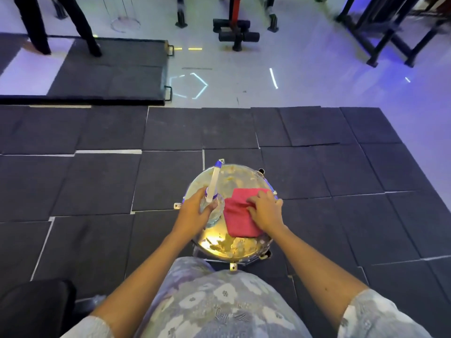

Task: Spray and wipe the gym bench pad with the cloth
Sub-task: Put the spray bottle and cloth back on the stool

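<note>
A round shiny metal stool top, smeared with yellowish marks, stands on the floor mats in front of me. My left hand grips a clear spray bottle with a white and purple nozzle, held over the top's left side. A folded red cloth lies on the top, and my right hand presses flat on its right part. No padded bench surface shows near my hands.
Dark grey floor mats cover the floor around the stool. A black exercise mat lies at the far left, with someone's dark-trousered legs on it. Gym machines and racks stand at the back. A black object sits by my left elbow.
</note>
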Available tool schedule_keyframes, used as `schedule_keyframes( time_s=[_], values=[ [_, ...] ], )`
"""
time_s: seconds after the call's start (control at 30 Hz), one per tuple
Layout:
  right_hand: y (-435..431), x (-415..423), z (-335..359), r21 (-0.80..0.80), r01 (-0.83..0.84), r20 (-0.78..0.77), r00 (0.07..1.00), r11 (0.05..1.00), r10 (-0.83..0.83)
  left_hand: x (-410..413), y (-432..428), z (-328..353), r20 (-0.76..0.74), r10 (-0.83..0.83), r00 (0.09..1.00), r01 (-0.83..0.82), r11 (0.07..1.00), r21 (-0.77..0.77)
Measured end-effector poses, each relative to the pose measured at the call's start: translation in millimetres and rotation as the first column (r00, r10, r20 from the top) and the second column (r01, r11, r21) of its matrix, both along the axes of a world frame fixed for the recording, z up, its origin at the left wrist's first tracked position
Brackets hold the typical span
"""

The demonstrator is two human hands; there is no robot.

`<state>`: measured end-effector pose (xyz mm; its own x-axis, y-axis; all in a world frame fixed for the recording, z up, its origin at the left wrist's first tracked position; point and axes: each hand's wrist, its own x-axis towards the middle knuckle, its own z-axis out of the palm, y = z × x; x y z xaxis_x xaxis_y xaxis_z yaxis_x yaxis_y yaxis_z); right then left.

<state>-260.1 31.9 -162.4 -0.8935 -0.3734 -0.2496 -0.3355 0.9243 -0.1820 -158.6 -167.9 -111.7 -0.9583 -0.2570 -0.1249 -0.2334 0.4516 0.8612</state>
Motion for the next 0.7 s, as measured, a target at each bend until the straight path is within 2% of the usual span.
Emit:
schedule_keyframes(
  time_s=[0.17,0.3,0.37,0.43,0.5,0.57,0.63,0.7],
  values=[
    [6,2,0,-0.165,0.081,-0.024,0.996,0.983,-0.086,1,4,0,0.006,0.012,1.000,-0.012,1.000,0.010],
    [9,-1,11,-0.399,0.186,-0.110,0.963,0.898,-0.248,2,10,1,0.000,0.043,0.999,-0.043,0.999,-0.015],
    [11,-9,14,-0.428,0.207,-0.145,0.945,0.880,-0.293,0,14,1,0.008,0.061,0.998,-0.061,0.998,-0.019],
    [12,-18,11,-0.329,0.211,-0.073,0.966,0.921,-0.248,-1,17,-4,0.029,0.087,0.996,-0.086,0.996,-0.037],
    [12,-20,5,-0.187,0.136,0.008,0.991,0.973,-0.137,1,21,-11,0.067,0.146,0.987,-0.141,0.988,-0.066],
    [13,-13,-5,-0.109,-0.028,0.021,0.999,0.994,0.030,7,28,-19,0.122,0.197,0.973,-0.180,0.974,-0.136],
    [17,-1,-16,-0.019,-0.216,0.037,0.976,0.976,0.217,14,39,-22,0.181,0.225,0.957,-0.187,0.961,-0.205],
    [27,6,-26,0.050,-0.304,0.126,0.947,0.951,0.296,20,50,-22,0.203,0.245,0.948,-0.193,0.950,-0.245]
  ],
)
